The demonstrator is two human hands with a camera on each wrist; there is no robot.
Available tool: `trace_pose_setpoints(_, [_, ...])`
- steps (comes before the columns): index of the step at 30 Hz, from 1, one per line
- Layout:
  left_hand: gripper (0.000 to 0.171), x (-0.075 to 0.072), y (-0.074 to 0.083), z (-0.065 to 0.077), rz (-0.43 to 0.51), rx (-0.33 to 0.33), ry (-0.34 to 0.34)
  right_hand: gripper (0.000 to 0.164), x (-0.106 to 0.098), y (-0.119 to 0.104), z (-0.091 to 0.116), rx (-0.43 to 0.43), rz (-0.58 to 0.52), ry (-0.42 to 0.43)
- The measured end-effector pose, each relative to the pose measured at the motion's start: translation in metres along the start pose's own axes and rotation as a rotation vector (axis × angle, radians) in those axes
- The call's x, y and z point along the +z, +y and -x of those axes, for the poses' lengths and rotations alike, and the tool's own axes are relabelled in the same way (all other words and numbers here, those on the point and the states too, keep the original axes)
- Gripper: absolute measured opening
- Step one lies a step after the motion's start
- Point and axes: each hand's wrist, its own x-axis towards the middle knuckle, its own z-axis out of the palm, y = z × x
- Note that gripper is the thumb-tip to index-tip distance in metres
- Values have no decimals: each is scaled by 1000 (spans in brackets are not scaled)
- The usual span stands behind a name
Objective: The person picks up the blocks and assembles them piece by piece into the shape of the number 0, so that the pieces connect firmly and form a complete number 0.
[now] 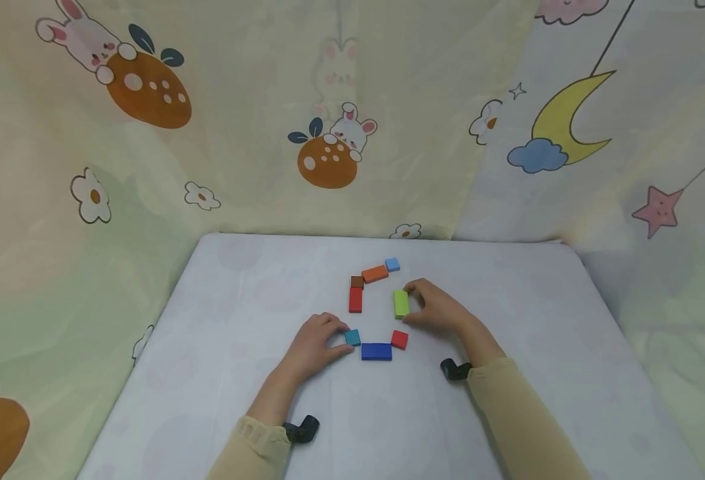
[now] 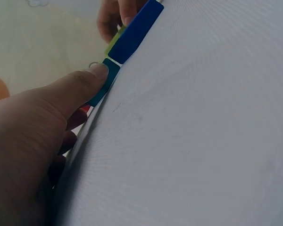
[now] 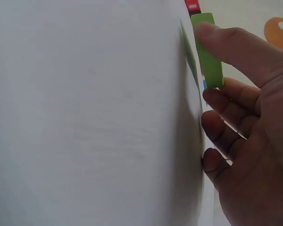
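Note:
My left hand pinches a small teal block between thumb and forefinger; in the left wrist view the thumb lies on the teal block. A long blue block lies just right of it, followed by a small red block. Farther back on the right, my right hand holds a lime green block by its two ends. In the right wrist view, thumb and forefinger grip the green block, and its shadow falls on the table beside it.
Behind the left hand stand a longer red block, a brown block, an orange block and a light blue block in a bent row. The white table meets a printed cloth backdrop at its far edge.

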Motion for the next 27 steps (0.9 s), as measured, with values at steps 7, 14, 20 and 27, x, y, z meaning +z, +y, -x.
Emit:
trace_pose_setpoints(7, [38,-2,1,-1,9,5,6,64,12,1,14,-22,24,27])
trace_pose_setpoints(14, [38,0,0,0,-1,20,10,66,16,5,17,-73,60,43])
trace_pose_setpoints(20, [39,0,0,-1,7,10,10,48,18,12,17,-59,-7,80])
trace_pose_setpoints(27, [39,0,0,-1,3,1,5,40,24,14,16,-96,-38,141])
